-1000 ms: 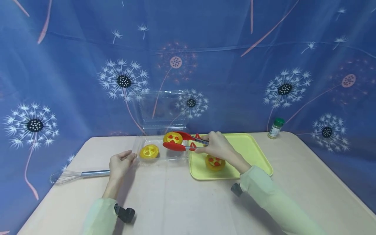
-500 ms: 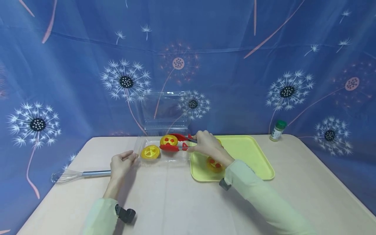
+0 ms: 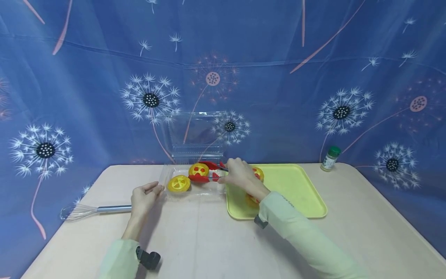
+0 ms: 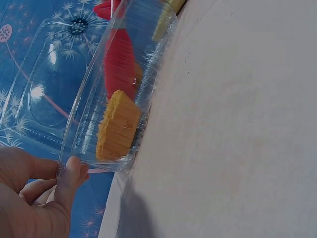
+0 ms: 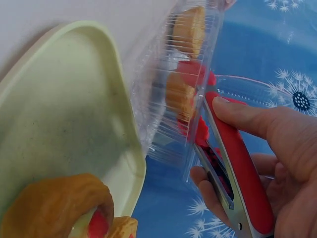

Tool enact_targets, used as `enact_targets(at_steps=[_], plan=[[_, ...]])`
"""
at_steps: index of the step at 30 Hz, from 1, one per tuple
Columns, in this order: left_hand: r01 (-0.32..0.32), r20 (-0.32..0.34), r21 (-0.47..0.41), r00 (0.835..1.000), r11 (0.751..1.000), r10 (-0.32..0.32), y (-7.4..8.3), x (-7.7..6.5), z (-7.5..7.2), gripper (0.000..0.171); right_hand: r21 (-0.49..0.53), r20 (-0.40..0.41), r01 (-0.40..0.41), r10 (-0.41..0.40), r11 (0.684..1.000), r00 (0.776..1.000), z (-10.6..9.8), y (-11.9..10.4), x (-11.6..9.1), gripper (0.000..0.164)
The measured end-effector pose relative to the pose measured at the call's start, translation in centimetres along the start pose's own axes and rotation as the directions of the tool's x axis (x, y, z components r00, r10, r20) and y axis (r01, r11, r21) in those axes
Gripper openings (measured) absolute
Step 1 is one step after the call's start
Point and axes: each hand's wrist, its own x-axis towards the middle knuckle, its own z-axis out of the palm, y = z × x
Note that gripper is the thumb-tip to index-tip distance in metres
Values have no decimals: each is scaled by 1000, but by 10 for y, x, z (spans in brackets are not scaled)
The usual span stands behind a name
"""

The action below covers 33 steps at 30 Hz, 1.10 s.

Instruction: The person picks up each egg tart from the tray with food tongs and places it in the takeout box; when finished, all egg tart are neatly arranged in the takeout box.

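My right hand grips a pair of red-tipped tongs, thumb on one arm and fingers on the other. The tong tips reach into a clear plastic clamshell box and lie either side of a toy egg tart with red spots. Left of it in the box sits a toy tart with a yellow segmented top. My left hand pinches the box's left rim between thumb and fingers, plainly seen in the left wrist view. The box's lid stands raised at the back.
A yellow tray adjoins the box on the right, holding more red-spotted tarts partly hidden by my right arm. A whisk lies left of my left hand. A green-capped seasoning jar stands at the back right.
My right hand has carried the tongs and the red-spotted tart left and down into the box, beside the yellow-topped tart. The left hand keeps its place at the rim.
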Motion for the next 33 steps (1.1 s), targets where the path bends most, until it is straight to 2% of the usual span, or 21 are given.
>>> enact_targets(at_steps=[12, 23, 28, 33], plan=[[-3, -2, 20, 1000, 1000, 3, 5, 2, 1, 37, -27, -3, 8, -8, 1000, 1000, 6, -4, 8, 57], [13, -2, -3, 1000, 1000, -13, 0, -1, -2, 38, -61, 0, 61, -61, 996, 998, 14, -4, 10, 53], [12, -9, 7, 1000, 1000, -12, -3, 0, -1, 37, -52, 5, 72, -72, 996, 997, 12, 0, 7, 54], [-1, -12, -25, 1000, 1000, 0, -2, 1, 1, 38, -76, -16, 104, -106, 992, 994, 7, 6, 3, 57]])
